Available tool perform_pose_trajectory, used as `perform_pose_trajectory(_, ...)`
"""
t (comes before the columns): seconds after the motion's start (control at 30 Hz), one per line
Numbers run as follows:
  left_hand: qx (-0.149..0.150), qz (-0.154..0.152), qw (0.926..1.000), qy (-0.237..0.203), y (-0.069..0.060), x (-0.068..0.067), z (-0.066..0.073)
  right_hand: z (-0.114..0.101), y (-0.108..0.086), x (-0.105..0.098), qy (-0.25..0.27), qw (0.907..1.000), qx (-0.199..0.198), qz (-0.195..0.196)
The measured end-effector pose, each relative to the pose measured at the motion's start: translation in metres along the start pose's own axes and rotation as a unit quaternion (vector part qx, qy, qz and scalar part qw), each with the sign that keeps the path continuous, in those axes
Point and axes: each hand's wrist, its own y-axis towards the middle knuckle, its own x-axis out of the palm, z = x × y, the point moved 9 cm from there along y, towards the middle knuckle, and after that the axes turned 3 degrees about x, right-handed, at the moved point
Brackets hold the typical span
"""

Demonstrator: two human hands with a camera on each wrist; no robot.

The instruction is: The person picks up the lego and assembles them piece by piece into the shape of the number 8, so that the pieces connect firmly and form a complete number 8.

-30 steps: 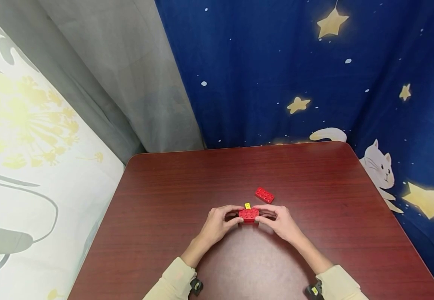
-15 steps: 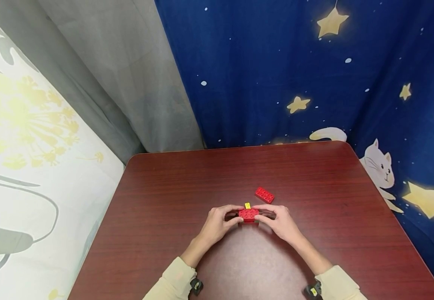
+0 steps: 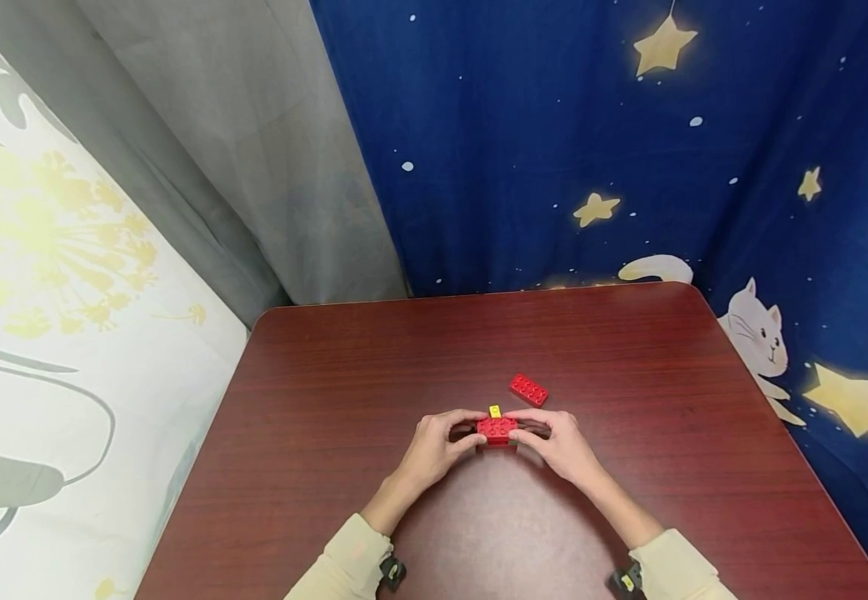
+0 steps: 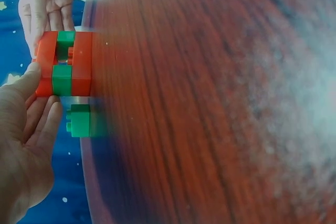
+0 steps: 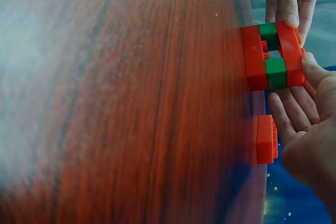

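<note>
A red brick with studs (image 3: 497, 430) forms the top of a small stack in front of the person. In the wrist views, two green bricks (image 4: 62, 80) lie between this top brick (image 5: 290, 56) and a lower red brick (image 5: 255, 59) on the table, with a gap between them. The left hand (image 3: 430, 446) pinches the top brick's left end between thumb and fingers. At its right end, the right hand (image 3: 563, 444) does likewise. A yellow brick (image 3: 495, 412) shows just behind the stack; whether it touches cannot be told.
A loose red brick (image 3: 529, 390) lies on the brown table (image 3: 359, 358) beyond the right hand. The left wrist view shows a separate green brick (image 4: 80, 120) near the left hand. Curtains (image 3: 524, 150) hang behind the table.
</note>
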Motion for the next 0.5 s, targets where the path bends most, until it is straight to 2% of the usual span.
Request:
perform_pose_trajectory(0.23,0.004,-0.006,0.9997,0.024,0.002,-0.004,0.008,-0.001,-0.001,0.000,0.000,1.0000,0.004,0.001)
perform_pose_trajectory(0.37,0.014,0.005,0.9991,0.039,0.003,-0.007,0.012,-0.002,-0.001,0.000,0.008,1.0000,0.006,0.002)
perform_pose_trajectory(0.5,0.011,0.012,0.9984,0.054,0.004,-0.009,0.013,-0.003,-0.001,0.001,0.014,0.9999,0.000,0.004)
